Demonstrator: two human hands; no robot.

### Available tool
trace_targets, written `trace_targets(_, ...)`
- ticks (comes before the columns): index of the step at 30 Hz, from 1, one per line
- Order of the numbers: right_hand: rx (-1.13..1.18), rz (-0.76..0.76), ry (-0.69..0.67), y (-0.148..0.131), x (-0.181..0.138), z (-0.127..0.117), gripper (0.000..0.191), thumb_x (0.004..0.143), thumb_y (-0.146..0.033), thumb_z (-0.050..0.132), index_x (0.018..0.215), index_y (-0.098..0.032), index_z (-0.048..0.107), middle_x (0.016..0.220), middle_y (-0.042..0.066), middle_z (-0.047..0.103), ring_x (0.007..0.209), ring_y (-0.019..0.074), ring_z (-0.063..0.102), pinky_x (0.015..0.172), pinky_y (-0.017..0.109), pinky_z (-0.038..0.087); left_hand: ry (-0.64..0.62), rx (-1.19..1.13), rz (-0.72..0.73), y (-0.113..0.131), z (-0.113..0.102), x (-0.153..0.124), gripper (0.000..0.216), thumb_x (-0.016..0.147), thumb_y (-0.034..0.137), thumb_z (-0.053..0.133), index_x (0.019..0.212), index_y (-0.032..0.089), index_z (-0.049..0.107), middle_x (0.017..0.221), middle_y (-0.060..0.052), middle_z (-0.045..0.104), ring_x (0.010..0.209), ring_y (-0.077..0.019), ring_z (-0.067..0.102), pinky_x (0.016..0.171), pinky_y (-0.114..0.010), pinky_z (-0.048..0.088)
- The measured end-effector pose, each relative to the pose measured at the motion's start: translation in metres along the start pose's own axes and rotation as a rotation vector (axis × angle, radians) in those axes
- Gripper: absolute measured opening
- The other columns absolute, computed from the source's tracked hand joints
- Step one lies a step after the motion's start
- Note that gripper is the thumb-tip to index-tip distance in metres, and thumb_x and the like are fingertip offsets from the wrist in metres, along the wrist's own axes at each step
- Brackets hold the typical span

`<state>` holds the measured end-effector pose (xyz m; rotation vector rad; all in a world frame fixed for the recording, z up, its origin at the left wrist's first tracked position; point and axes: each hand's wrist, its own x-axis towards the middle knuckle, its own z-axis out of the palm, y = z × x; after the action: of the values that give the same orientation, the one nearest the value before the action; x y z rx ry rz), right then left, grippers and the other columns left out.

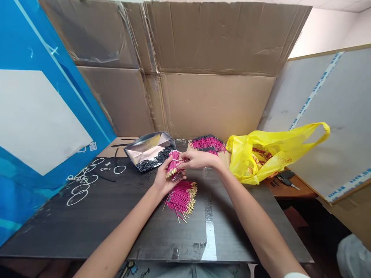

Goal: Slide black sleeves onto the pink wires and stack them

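My left hand [164,178] is wrapped around a bundle of thin pink wires [174,159] with gold-coloured tips. A white rubber band [175,160] circles the bundle. Over its right side my right hand [194,158] is closed in a pinch, thumb and fingers together; what lies between the fingertips is too small to make out. Just below the hands, a fanned pile of loose pink wires [182,199] rests on the dark table [139,227], most gold tips pointing right. Behind my left hand lies an open silvery bag [139,151] with short black tubes [165,154] in it.
More pink wires with black ends [208,143] lie at the back on cardboard. A yellow plastic bag [246,154] stands to the right, with keys [286,180] beyond it. Loose white rubber bands [82,185] are scattered left. A cardboard wall [214,104] closes off the back.
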<state>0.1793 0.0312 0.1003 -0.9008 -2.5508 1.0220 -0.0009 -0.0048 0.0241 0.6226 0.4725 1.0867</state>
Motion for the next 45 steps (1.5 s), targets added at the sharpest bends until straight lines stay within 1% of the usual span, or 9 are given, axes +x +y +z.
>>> trace_targets(8, 0.107, -0.025, -0.045, 0.007, -0.001, -0.006, 0.013, 0.096, -0.026, 0.061, 0.093, -0.014, 0.066, 0.091, 0.004, 0.069, 0.081, 0.0144, 0.057, 0.074, 0.026, 0.043, 0.008, 0.005, -0.01, -0.002, 0.004, 0.0, 0.023, 0.098, 0.032, 0.056, 0.1, 0.013, 0.067, 0.079, -0.008, 0.071, 0.064, -0.0229, 0.069, 0.055, -0.037, 0.062)
trace_targets(11, 0.179, -0.059, -0.059, 0.003, -0.007, -0.011, 0.017, 0.099, -0.024, 0.056, 0.095, -0.015, 0.069, 0.084, 0.002, 0.067, 0.072, 0.012, 0.053, 0.066, 0.024, 0.04, 0.027, 0.009, -0.008, -0.002, 0.005, 0.001, 0.023, 0.097, 0.032, 0.055, 0.1, 0.013, 0.067, 0.082, -0.011, 0.073, 0.067, -0.0242, 0.07, 0.054, -0.036, 0.061)
trace_targets(15, 0.26, -0.004, -0.037, -0.004, -0.014, -0.018, 0.018, 0.099, -0.021, 0.052, 0.099, -0.016, 0.069, 0.073, -0.001, 0.062, 0.059, 0.01, 0.046, 0.054, 0.024, 0.03, 0.009, 0.025, 0.017, -0.002, 0.007, -0.001, 0.023, 0.096, 0.03, 0.055, 0.104, 0.012, 0.068, 0.088, -0.013, 0.074, 0.072, -0.0263, 0.072, 0.053, -0.036, 0.061)
trace_targets(20, 0.246, -0.061, -0.036, -0.002, -0.012, -0.018, 0.015, 0.091, -0.011, 0.057, 0.089, -0.016, 0.07, 0.081, 0.0, 0.067, 0.074, 0.0118, 0.057, 0.071, 0.024, 0.044, -0.022, 0.022, -0.016, -0.003, 0.007, -0.003, 0.02, 0.094, 0.031, 0.058, 0.098, 0.013, 0.067, 0.083, -0.01, 0.07, 0.068, -0.0239, 0.07, 0.054, -0.036, 0.06)
trace_targets(23, 0.238, -0.103, -0.041, 0.005, -0.008, -0.017, 0.018, 0.087, -0.008, 0.057, 0.091, -0.017, 0.072, 0.084, 0.0, 0.069, 0.078, 0.0128, 0.06, 0.079, 0.027, 0.047, -0.017, 0.031, -0.039, -0.004, 0.007, -0.003, 0.02, 0.094, 0.031, 0.059, 0.096, 0.013, 0.067, 0.084, -0.01, 0.069, 0.067, -0.0233, 0.069, 0.055, -0.035, 0.059)
trace_targets(30, 0.244, -0.022, 0.066, 0.013, -0.002, -0.013, 0.018, 0.079, -0.002, 0.06, 0.09, -0.015, 0.065, 0.088, 0.002, 0.07, 0.081, 0.0142, 0.064, 0.082, 0.029, 0.051, 0.012, 0.044, -0.011, -0.007, 0.008, -0.003, 0.016, 0.089, 0.022, 0.064, 0.102, 0.014, 0.066, 0.088, -0.009, 0.068, 0.066, -0.0207, 0.066, 0.055, -0.033, 0.057)
trace_targets(37, 0.331, 0.001, 0.193, 0.008, -0.007, -0.018, 0.028, 0.075, -0.002, 0.06, 0.099, -0.015, 0.064, 0.104, 0.006, 0.071, 0.089, 0.0153, 0.064, 0.075, 0.027, 0.052, 0.041, 0.025, 0.012, -0.008, 0.006, -0.001, 0.017, 0.077, 0.005, 0.06, 0.093, 0.008, 0.066, 0.084, -0.009, 0.064, 0.058, -0.0121, 0.056, 0.049, -0.024, 0.05)
trace_targets(40, 0.341, 0.007, 0.224, 0.008, -0.008, -0.02, 0.026, 0.075, -0.006, 0.064, 0.099, -0.014, 0.064, 0.1, 0.006, 0.07, 0.087, 0.0156, 0.063, 0.07, 0.026, 0.05, 0.048, 0.008, 0.016, -0.007, 0.004, 0.0, 0.017, 0.074, 0.002, 0.058, 0.089, 0.009, 0.064, 0.082, -0.008, 0.063, 0.057, -0.0111, 0.054, 0.048, -0.023, 0.049)
trace_targets(45, 0.296, -0.018, 0.216, 0.008, -0.006, -0.017, 0.018, 0.076, -0.008, 0.063, 0.093, -0.014, 0.067, 0.091, 0.003, 0.071, 0.083, 0.014, 0.063, 0.073, 0.026, 0.049, 0.055, 0.011, 0.006, -0.008, 0.004, -0.001, 0.017, 0.075, 0.002, 0.058, 0.089, 0.009, 0.064, 0.082, -0.007, 0.062, 0.057, -0.0109, 0.054, 0.049, -0.024, 0.049)
